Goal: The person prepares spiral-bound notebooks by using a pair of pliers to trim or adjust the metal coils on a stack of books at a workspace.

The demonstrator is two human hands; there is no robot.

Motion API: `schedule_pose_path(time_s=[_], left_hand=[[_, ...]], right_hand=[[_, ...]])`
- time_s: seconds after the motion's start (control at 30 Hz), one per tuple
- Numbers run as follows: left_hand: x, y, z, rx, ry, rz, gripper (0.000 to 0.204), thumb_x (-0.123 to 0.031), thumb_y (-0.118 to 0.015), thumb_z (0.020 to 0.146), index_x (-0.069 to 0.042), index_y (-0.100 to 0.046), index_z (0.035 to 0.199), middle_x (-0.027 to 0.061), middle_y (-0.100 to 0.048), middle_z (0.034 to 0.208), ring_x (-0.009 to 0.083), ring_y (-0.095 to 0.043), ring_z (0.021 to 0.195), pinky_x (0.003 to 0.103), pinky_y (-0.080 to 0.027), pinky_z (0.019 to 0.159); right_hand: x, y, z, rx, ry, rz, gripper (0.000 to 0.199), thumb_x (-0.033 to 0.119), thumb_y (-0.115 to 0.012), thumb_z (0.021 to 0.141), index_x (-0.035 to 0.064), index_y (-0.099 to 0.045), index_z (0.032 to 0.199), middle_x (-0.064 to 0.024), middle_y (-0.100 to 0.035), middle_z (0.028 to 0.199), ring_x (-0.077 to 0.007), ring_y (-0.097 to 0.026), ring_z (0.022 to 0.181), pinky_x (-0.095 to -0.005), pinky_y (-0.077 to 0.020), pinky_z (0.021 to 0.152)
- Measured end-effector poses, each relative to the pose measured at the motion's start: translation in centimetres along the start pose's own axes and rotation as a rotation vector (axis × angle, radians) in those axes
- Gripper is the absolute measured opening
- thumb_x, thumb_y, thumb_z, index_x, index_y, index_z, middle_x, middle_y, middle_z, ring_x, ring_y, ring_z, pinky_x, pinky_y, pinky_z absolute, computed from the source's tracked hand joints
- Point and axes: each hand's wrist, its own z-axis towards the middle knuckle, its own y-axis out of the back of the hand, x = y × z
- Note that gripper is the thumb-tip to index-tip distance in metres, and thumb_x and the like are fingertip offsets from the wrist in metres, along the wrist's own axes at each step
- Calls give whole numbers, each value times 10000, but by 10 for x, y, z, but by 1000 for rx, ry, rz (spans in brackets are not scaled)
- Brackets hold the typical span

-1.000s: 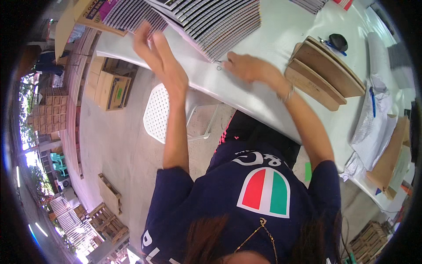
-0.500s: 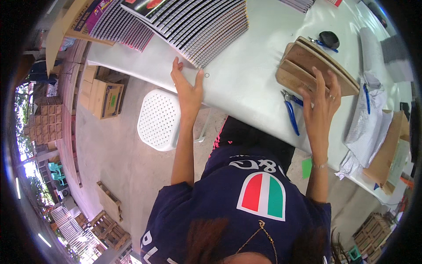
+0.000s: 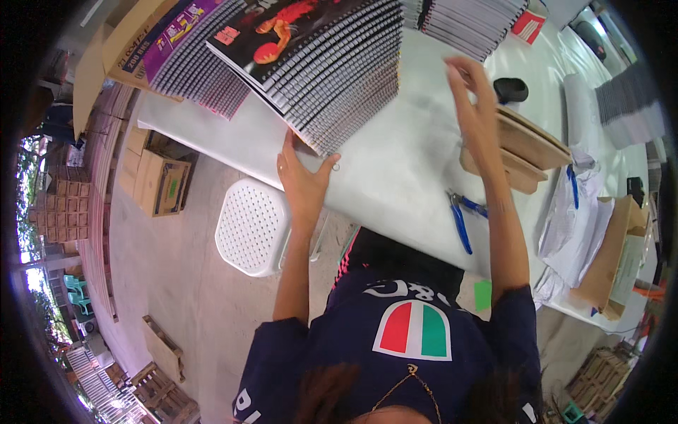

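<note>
A tall stack of spiral-bound notebooks leans in layers on the white table, its top cover dark with a red picture. At its near corner is my left hand, thumb and fingers spread about the lowest notebooks, seemingly touching them without a grip. A small ring lies by the thumb. My right hand hangs above the table right of the stack, fingers loosely curved, a little blurred, with nothing visible in them. Below its wrist stand brown wooden blocks, partly covered by my forearm.
Blue-handled pliers lie near the table's front edge. Beyond the blocks sits a black rounded object. More notebooks are at the back, purple-covered ones at the left. A white stool stands below the table.
My right hand has left the wooden blocks and moved away from me and to the left. My left hand is now at the stack's corner. The view has shifted, showing more of the far table.
</note>
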Motion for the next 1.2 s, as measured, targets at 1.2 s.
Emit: schedule_pose_path(time_s=[1.2], left_hand=[[52, 30, 99, -51, -19, 10, 245, -174, -784, 823, 1, -729, 985, 121, -727, 826, 235, -664, 686, 359, -511, 670]], right_hand=[[-84, -83, -9, -101, -552, 139, 734, 530, -220, 1076, -126, -548, 1103, -309, -660, 1062, -402, -606, 1062, -459, -436, 937]])
